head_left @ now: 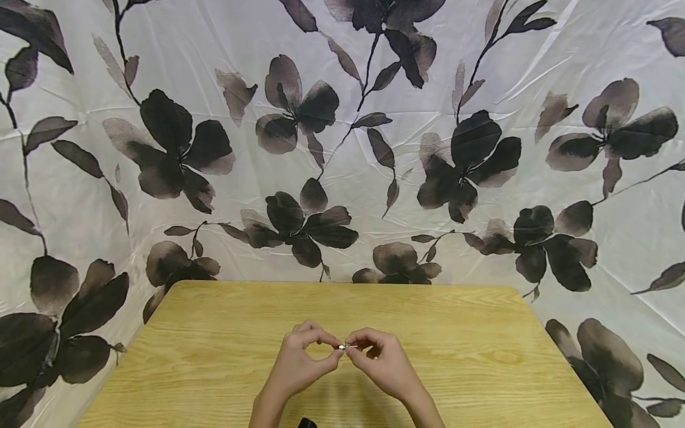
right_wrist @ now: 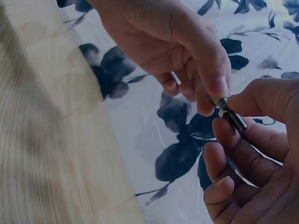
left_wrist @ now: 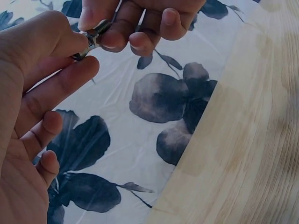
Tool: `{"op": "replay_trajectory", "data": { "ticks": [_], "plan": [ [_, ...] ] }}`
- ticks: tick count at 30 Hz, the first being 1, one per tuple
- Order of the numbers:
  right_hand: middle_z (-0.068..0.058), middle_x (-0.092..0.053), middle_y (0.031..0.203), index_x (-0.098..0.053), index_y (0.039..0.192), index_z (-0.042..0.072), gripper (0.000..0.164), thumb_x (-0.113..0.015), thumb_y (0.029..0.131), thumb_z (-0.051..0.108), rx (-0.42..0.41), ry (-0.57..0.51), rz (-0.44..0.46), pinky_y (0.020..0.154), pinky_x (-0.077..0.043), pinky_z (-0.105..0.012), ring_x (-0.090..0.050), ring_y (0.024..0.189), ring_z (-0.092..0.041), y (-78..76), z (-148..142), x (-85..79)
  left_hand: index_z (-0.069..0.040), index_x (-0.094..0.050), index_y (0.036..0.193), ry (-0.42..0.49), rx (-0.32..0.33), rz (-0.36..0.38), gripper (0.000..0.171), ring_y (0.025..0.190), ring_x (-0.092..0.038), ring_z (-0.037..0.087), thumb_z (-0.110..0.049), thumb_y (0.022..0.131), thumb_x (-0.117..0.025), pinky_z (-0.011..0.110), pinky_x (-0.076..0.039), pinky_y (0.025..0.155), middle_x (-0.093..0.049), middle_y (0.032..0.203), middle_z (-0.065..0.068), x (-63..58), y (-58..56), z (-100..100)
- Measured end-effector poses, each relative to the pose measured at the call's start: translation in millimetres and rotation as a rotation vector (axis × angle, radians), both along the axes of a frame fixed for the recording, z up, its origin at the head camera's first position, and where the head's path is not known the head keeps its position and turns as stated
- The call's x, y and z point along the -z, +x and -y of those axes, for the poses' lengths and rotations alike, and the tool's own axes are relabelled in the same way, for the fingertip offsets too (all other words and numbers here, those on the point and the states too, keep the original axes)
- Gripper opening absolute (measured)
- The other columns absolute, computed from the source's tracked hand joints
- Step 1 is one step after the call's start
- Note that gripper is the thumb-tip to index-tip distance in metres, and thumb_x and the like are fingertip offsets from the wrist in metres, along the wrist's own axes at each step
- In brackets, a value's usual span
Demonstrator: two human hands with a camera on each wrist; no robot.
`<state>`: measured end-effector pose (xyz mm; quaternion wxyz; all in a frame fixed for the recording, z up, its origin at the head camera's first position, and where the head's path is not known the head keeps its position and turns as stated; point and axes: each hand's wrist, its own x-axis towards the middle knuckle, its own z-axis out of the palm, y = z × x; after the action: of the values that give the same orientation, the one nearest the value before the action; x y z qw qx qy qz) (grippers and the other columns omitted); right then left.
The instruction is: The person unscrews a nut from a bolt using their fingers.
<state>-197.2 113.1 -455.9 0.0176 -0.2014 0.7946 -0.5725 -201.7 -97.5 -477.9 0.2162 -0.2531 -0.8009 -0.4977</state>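
Note:
Above the table, a small silver metal bolt (head_left: 351, 346) is held between both hands. My left hand (head_left: 299, 364) pinches its head end between thumb and index finger. From the other side, my right hand (head_left: 386, 361) pinches around a nut (right_wrist: 223, 112) on the bolt with its thumb and index finger. The bolt's threaded end (right_wrist: 238, 122) sticks out past the nut towards the right palm. In the left wrist view the threads (left_wrist: 102, 26) show beside the right thumb, and the head is partly hidden by the left fingers. The other fingers of both hands curl loosely.
A light wood-grain table (head_left: 214, 315) with rounded far corners lies below the hands. Behind it and at the sides hangs a white cloth (head_left: 374, 196) printed with dark flowers. A small black object (head_left: 307, 423) shows at the bottom edge of the head view.

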Motion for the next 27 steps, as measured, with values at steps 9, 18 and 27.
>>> {"op": "replay_trajectory", "data": {
  "ticks": [9, 18, 27],
  "plan": [
    [-0.012, -0.069, 0.114, -0.071, 0.115, 0.018, 0.017, -0.072, 0.098, 0.018, -0.014, -0.036, -0.071, 0.074, -0.05, -0.024, -0.063, 0.098, -0.017, 3.5, -0.2, 6.3, -0.034, -0.077, 0.085, -0.006, -0.029, 0.006, 0.032, 0.081, -0.057, 0.002, -0.008, 0.075, -0.09, 0.026, -0.048, 0.074, -0.063, 0.085, -0.019, -0.1, 2.7, 2.7],
    [-0.004, -0.077, 0.102, -0.079, 0.104, 0.017, 0.022, -0.066, 0.101, 0.035, 0.102, -0.005, 0.031, 0.076, -0.055, -0.026, -0.069, 0.093, -0.016, 3.6, -2.3, 2.4, -0.032, -0.077, 0.088, 0.008, -0.002, -0.009, 0.029, 0.082, -0.058, 0.004, -0.008, 0.077, -0.089, 0.027, -0.049, 0.073, -0.065, 0.088, -0.017, 3.0, 3.0, 0.5],
    [-0.009, -0.077, 0.102, -0.08, 0.102, 0.017, 0.022, -0.065, 0.102, 0.033, -0.001, 0.007, 0.017, 0.075, -0.057, -0.026, -0.071, 0.093, -0.018, 0.5, -3.3, 1.2, -0.03, -0.077, 0.087, -0.006, 0.012, -0.043, 0.028, 0.083, -0.058, 0.005, -0.006, 0.077, -0.089, 0.028, -0.049, 0.073, -0.066, 0.089, -0.018, -1.6, 1.9, -0.1]
  ]
}}
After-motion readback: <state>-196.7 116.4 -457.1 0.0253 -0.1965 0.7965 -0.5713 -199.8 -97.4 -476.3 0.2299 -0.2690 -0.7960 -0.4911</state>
